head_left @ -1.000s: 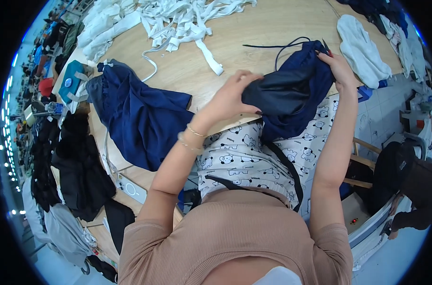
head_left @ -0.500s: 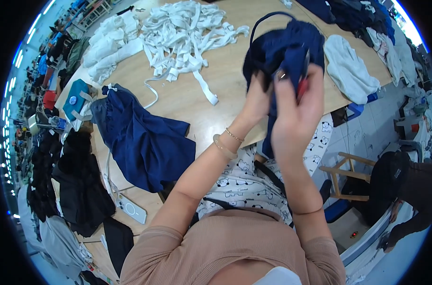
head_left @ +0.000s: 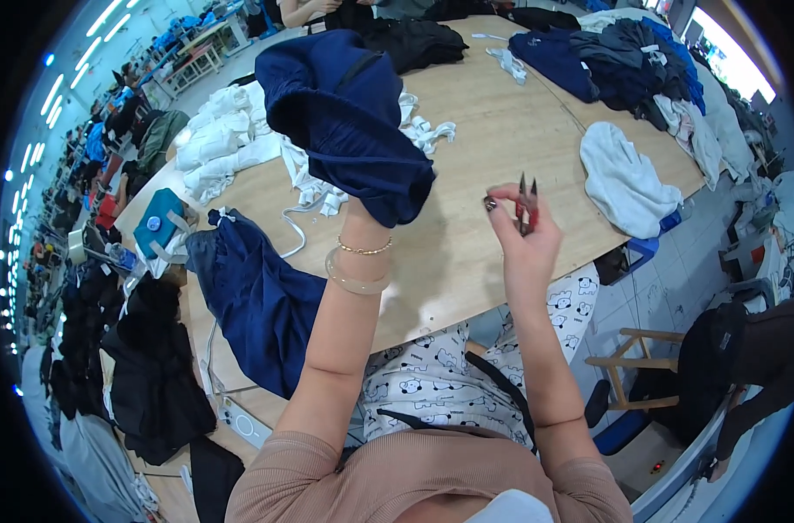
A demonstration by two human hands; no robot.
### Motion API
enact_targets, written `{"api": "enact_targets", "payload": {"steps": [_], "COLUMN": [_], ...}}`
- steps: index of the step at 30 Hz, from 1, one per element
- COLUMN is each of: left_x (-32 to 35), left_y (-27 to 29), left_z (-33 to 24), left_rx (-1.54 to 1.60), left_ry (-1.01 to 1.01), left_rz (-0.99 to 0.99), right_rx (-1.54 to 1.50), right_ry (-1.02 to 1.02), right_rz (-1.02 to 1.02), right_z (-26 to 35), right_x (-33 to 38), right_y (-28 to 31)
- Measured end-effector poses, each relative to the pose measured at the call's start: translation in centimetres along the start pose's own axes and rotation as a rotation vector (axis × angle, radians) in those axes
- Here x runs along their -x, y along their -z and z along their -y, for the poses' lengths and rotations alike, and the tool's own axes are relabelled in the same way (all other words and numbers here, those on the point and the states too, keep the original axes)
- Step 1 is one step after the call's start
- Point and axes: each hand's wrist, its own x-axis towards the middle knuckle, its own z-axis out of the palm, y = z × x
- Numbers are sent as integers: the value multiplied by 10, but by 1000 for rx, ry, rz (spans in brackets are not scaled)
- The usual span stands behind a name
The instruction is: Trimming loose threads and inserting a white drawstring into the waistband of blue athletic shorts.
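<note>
Item: navy garment (head_left: 349,118), bunched, raised above the wooden table (head_left: 466,253) and draped over the left hand (head_left: 381,196), which is buried in the cloth; its fingers are hidden, so whether they are closed cannot be told, though the cloth hangs from them. Item: small red-handled thread snips (head_left: 528,205), blades up, pinched in the closed fingers (head_left: 501,209) of the right hand (head_left: 523,235), held apart from the garment, to its right. Adjacent stock: second navy garment (head_left: 257,296) spread at the table's left edge; heap of white fabric strips (head_left: 231,148) beyond it; teal object (head_left: 157,222) near the left rim; white garment (head_left: 623,183) at the right edge; dark clothing pile (head_left: 632,65) at the far right. Risk note: the snips point upward near the hanging cloth, so a careless approach could likely nick the fabric or a hidden finger; the garment, loosely carried, may slide off the hand.
</note>
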Motion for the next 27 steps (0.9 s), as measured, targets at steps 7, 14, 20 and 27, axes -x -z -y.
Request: {"api": "enact_targets", "payload": {"steps": [7,14,20,27], "left_x": [19,12,123,103], "left_y": [-22,-5,-109,-30], "left_z": [0,127,81,72], "left_rx": [-108,-216,99,895], "left_ry": [-174,-273,-22,-29], "left_rz": [-238,-441,373,292], "right_rx": [-349,-114,512,426], "right_ry": [-122,82,10,-167], "right_rz": [393,-3,136,127], "right_z": [-24,32,-52,-157], "right_x": [2,9,1,-2], "right_y": [-56,26,13,2]}}
